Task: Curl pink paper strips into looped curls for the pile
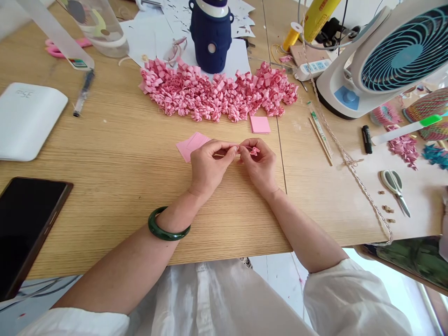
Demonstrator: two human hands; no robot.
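Left hand (209, 167) | right hand (262, 165) | pink paper piece (255, 151): pinched at fingertips

The left forearm (128, 270) and right forearm (310, 233) converge ahead. The left hand (211, 164) and right hand (259, 164) pinch close together, their hidden lower fingers apparently curled.

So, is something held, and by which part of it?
A small pink paper, pinched by the left hand and the right hand; exactly which part is hidden.

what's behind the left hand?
Flat pink paper sheets, overlapping on the wooden table. The left hand covers part of them, so their full outline and anything else there can't be seen.
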